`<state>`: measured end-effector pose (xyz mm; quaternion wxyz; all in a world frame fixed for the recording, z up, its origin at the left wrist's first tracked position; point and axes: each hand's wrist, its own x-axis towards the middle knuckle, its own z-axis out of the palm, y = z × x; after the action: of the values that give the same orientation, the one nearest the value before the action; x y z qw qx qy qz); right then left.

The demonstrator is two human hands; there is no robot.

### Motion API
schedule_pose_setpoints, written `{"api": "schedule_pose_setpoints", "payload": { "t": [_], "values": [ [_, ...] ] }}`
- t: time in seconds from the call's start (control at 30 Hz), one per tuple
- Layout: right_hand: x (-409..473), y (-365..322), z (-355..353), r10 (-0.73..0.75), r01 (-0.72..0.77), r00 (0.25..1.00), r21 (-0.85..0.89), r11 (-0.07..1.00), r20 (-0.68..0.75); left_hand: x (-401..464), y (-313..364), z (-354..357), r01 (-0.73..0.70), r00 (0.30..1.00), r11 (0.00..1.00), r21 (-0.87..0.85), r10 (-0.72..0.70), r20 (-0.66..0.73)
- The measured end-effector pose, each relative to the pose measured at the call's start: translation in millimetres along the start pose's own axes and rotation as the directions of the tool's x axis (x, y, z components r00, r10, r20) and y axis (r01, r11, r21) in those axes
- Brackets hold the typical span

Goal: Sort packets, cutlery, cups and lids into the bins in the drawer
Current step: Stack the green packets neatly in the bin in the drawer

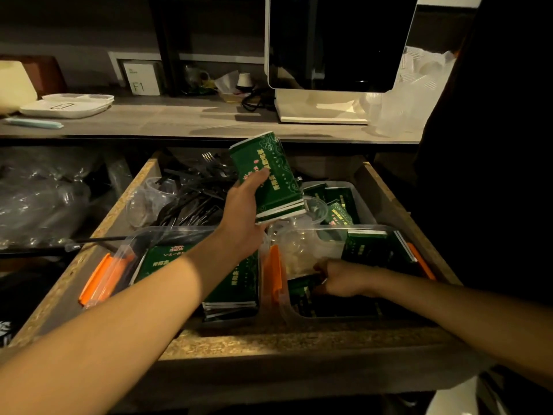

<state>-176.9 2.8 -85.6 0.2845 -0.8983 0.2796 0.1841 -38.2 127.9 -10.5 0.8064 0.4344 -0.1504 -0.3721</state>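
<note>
My left hand [245, 211] grips a stack of green packets [266, 175] and holds it up over the middle of the open drawer [89, 244]. My right hand [341, 280] reaches into the clear bin at the front right [371, 227], its fingers curled on green packets [305, 295] lying there. The front left clear bin [167, 232] holds more green packets [239, 283] under my left forearm. Black plastic cutlery [194, 196] is piled at the back left of the drawer. Clear cups and lids [302, 247] lie in the right bin, and another cup [149, 196] lies beside the cutlery.
Orange bin clips [101, 280] stick up at the bins' front corners. A rear clear bin [356, 193] holds more green packets. On the counter above stand a white machine [323, 112], stacked clear cups [389, 109], white trays [68, 104] and a box [143, 77]. Plastic bags [45, 199] sit left of the drawer.
</note>
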Motion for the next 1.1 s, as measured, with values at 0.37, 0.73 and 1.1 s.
{"api": "schedule_pose_setpoints", "payload": {
  "t": [0.37, 0.73, 1.1],
  "values": [
    [-12, -8, -23, 0.011, 0.003, 1.000, 0.664, 0.747, -0.017, 0, -3, 2, 0.063, 0.998, 0.996, 0.056, -0.062, -0.024],
    [-36, -12, -71, 0.057, 0.598, 0.799, 0.801, 0.029, -0.599, -7, -13, 11, -0.021, 1.000, 0.971, 0.238, 0.020, 0.006],
    [-31, -31, -47, 0.009, 0.671, 0.659, 0.593, 0.446, -0.752, -17, -40, 29, -0.079, 0.995, 0.903, 0.423, 0.048, 0.083]
  ]
}}
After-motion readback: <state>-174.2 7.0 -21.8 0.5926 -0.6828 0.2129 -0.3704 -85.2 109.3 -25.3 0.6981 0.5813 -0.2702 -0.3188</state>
